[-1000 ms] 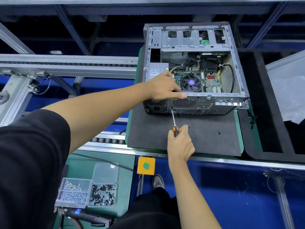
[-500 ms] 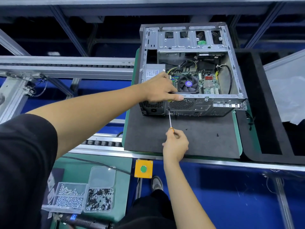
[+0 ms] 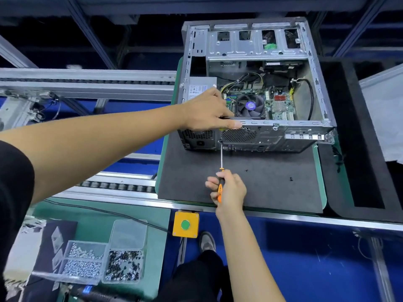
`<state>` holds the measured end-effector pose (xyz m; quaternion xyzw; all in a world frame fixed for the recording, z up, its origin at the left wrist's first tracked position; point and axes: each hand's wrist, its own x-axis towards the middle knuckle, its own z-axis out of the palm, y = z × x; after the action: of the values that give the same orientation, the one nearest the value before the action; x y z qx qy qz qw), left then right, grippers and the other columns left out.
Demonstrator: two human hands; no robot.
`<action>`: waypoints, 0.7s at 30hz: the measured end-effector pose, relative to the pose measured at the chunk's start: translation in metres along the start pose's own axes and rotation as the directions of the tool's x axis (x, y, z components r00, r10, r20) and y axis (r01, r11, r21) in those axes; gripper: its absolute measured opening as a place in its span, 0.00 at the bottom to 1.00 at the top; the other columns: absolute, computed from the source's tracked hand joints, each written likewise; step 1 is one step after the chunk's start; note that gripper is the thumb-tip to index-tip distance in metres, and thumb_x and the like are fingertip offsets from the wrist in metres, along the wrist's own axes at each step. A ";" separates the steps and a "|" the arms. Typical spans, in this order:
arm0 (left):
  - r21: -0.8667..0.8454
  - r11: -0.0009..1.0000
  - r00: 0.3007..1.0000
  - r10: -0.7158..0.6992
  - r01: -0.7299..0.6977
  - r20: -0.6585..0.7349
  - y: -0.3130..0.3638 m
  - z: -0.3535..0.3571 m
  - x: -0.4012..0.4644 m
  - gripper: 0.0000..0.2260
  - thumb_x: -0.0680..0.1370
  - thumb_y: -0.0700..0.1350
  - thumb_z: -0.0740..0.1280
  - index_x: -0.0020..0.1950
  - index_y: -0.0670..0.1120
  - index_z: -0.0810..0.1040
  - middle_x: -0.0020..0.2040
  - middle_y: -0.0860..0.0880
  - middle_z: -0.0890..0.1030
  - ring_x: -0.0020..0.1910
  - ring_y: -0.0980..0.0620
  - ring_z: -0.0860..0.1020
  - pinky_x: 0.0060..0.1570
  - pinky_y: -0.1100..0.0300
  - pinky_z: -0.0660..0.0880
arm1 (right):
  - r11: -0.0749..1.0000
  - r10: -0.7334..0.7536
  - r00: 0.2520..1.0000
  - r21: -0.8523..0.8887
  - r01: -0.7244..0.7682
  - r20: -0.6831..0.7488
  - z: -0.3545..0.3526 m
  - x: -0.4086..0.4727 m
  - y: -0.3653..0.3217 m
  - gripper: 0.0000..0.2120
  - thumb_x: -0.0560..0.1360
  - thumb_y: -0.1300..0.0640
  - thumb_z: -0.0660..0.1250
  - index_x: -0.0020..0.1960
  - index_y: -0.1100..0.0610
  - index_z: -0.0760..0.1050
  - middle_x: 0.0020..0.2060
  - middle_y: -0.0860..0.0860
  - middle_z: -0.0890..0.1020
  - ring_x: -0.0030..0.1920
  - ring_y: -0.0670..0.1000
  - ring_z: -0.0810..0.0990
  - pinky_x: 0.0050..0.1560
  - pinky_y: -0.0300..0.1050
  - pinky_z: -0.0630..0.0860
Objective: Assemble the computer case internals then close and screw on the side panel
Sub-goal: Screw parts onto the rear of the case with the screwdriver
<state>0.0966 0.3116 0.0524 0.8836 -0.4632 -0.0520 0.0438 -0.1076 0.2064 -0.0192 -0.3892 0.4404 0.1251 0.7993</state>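
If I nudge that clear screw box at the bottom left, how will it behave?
The clear screw box would probably slide rather than tip, since it sits low and wide on the green mat. It looks open-topped, so the loose screws could well scatter. Thin plastic walls likely flex.

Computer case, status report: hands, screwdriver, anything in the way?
Left hand grips case rear edge. Right hand holds screwdriver, tip at rear panel. Side open; loose screws on mat.

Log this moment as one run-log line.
right hand: grips screwdriver, tip at case rear | left hand: holds computer case edge | side panel: off
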 end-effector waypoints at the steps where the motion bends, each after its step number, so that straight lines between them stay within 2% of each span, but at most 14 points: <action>1: -0.007 1.000 1.000 0.001 -0.001 -0.003 -0.001 0.000 0.000 0.29 0.82 0.70 0.47 0.35 0.49 0.68 0.31 0.49 0.72 0.37 0.54 0.69 0.61 0.58 0.59 | 0.984 -0.140 0.988 -0.124 0.130 -0.070 0.003 -0.002 0.003 0.06 0.77 0.60 0.66 0.42 0.58 0.71 0.34 0.55 0.86 0.29 0.53 0.84 0.23 0.38 0.65; 3: -0.012 1.000 1.000 -0.001 0.001 -0.007 -0.002 0.001 -0.001 0.30 0.82 0.70 0.47 0.35 0.48 0.68 0.30 0.50 0.72 0.36 0.53 0.69 0.61 0.57 0.60 | 0.872 -0.385 0.912 -0.379 0.310 -0.141 0.006 -0.005 0.013 0.08 0.78 0.54 0.65 0.42 0.57 0.71 0.33 0.50 0.86 0.27 0.52 0.84 0.28 0.42 0.70; 5: -0.013 1.000 1.000 -0.004 0.004 -0.010 -0.001 0.001 -0.001 0.30 0.82 0.70 0.47 0.35 0.48 0.68 0.30 0.50 0.71 0.37 0.52 0.69 0.61 0.58 0.60 | 0.707 -0.555 0.819 -0.601 0.373 -0.144 0.007 -0.006 0.021 0.07 0.77 0.50 0.64 0.43 0.51 0.70 0.30 0.46 0.84 0.25 0.48 0.80 0.30 0.42 0.69; 8: -0.022 1.000 1.000 -0.001 0.000 -0.018 0.000 0.002 -0.001 0.30 0.82 0.70 0.47 0.34 0.49 0.67 0.30 0.50 0.71 0.36 0.53 0.69 0.60 0.59 0.58 | 0.564 -0.647 0.758 -0.719 0.405 -0.081 0.005 -0.003 0.025 0.14 0.75 0.54 0.67 0.50 0.48 0.61 0.32 0.46 0.79 0.30 0.43 0.76 0.28 0.41 0.63; 11: -0.012 1.000 1.000 0.004 -0.004 -0.014 0.000 0.001 -0.001 0.30 0.82 0.70 0.48 0.35 0.48 0.67 0.30 0.48 0.72 0.36 0.52 0.69 0.61 0.59 0.59 | 0.465 -0.692 0.721 -0.776 0.426 -0.019 0.003 -0.001 0.026 0.14 0.76 0.59 0.66 0.46 0.50 0.59 0.31 0.47 0.75 0.28 0.47 0.72 0.27 0.43 0.62; 12: -0.012 1.000 1.000 -0.001 0.001 -0.009 0.000 0.001 -0.001 0.30 0.82 0.70 0.48 0.35 0.47 0.68 0.30 0.48 0.72 0.37 0.51 0.69 0.62 0.58 0.59 | 0.469 -0.694 0.720 -0.772 0.428 -0.022 0.002 0.000 0.026 0.14 0.77 0.60 0.65 0.43 0.52 0.59 0.30 0.48 0.74 0.27 0.48 0.70 0.26 0.43 0.62; 13: -0.014 1.000 1.000 -0.007 0.007 -0.002 0.000 0.000 -0.001 0.30 0.82 0.70 0.48 0.35 0.47 0.68 0.30 0.47 0.73 0.37 0.51 0.69 0.63 0.57 0.59 | 0.552 -0.649 0.759 -0.711 0.436 -0.039 0.001 0.001 0.026 0.13 0.77 0.61 0.64 0.42 0.53 0.60 0.29 0.50 0.73 0.26 0.49 0.67 0.25 0.42 0.62; 14: -0.015 1.000 1.000 -0.012 0.012 0.002 0.000 0.000 0.000 0.30 0.82 0.70 0.48 0.36 0.46 0.68 0.31 0.47 0.73 0.38 0.50 0.69 0.63 0.57 0.59 | 0.721 -0.535 0.843 -0.548 0.423 -0.054 0.001 0.004 0.024 0.14 0.77 0.63 0.64 0.40 0.54 0.60 0.29 0.51 0.73 0.25 0.49 0.65 0.23 0.41 0.61; 15: -0.012 1.000 1.000 -0.014 0.015 0.004 -0.001 0.000 0.000 0.30 0.82 0.70 0.48 0.36 0.46 0.68 0.31 0.46 0.73 0.38 0.50 0.69 0.64 0.57 0.59 | 0.906 -0.335 0.942 -0.283 0.315 -0.024 0.002 0.006 0.023 0.14 0.77 0.65 0.63 0.39 0.55 0.61 0.29 0.51 0.72 0.24 0.49 0.63 0.21 0.40 0.59; 16: -0.011 1.000 1.000 -0.014 0.014 0.006 -0.001 -0.001 0.000 0.30 0.82 0.70 0.48 0.36 0.46 0.68 0.31 0.46 0.73 0.38 0.49 0.70 0.63 0.57 0.59 | 0.996 -0.093 0.992 -0.003 0.094 0.086 0.003 0.005 0.020 0.14 0.78 0.65 0.62 0.39 0.54 0.62 0.29 0.51 0.71 0.22 0.47 0.61 0.19 0.39 0.56; 17: -0.012 1.000 1.000 -0.011 0.012 0.007 -0.001 -0.001 0.000 0.31 0.82 0.70 0.47 0.36 0.46 0.69 0.31 0.45 0.74 0.38 0.48 0.70 0.63 0.58 0.58 | 0.979 0.074 0.975 0.171 -0.110 0.208 0.000 0.005 0.019 0.12 0.79 0.64 0.61 0.40 0.54 0.63 0.29 0.49 0.71 0.21 0.45 0.60 0.17 0.38 0.55; 18: -0.008 1.000 1.000 -0.009 0.009 0.006 -0.001 -0.001 0.000 0.32 0.82 0.70 0.47 0.36 0.45 0.69 0.31 0.45 0.74 0.37 0.47 0.71 0.62 0.59 0.58 | 0.953 0.138 0.952 0.225 -0.203 0.273 -0.002 0.004 0.018 0.11 0.79 0.63 0.60 0.41 0.54 0.64 0.30 0.49 0.71 0.21 0.44 0.61 0.17 0.36 0.54; 20: 0.001 1.000 1.000 -0.010 0.010 0.013 -0.001 -0.001 0.001 0.33 0.81 0.71 0.46 0.37 0.45 0.70 0.31 0.45 0.74 0.37 0.48 0.71 0.61 0.60 0.57 | 0.965 0.121 0.961 0.196 -0.173 0.251 -0.004 0.003 0.018 0.09 0.79 0.63 0.62 0.43 0.55 0.66 0.32 0.50 0.78 0.23 0.44 0.67 0.18 0.35 0.55; 21: 0.000 1.000 1.000 -0.010 0.010 0.016 -0.001 -0.001 0.000 0.33 0.81 0.71 0.46 0.36 0.45 0.70 0.30 0.45 0.74 0.37 0.49 0.71 0.62 0.59 0.57 | 0.984 0.066 0.981 0.149 -0.094 0.181 -0.003 0.002 0.017 0.09 0.78 0.64 0.63 0.43 0.55 0.66 0.36 0.52 0.83 0.25 0.46 0.73 0.19 0.35 0.56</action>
<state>0.0974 0.3118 0.0538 0.8856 -0.4589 -0.0593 0.0399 -0.1177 0.2152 -0.0312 -0.2946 0.3920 0.1561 0.8574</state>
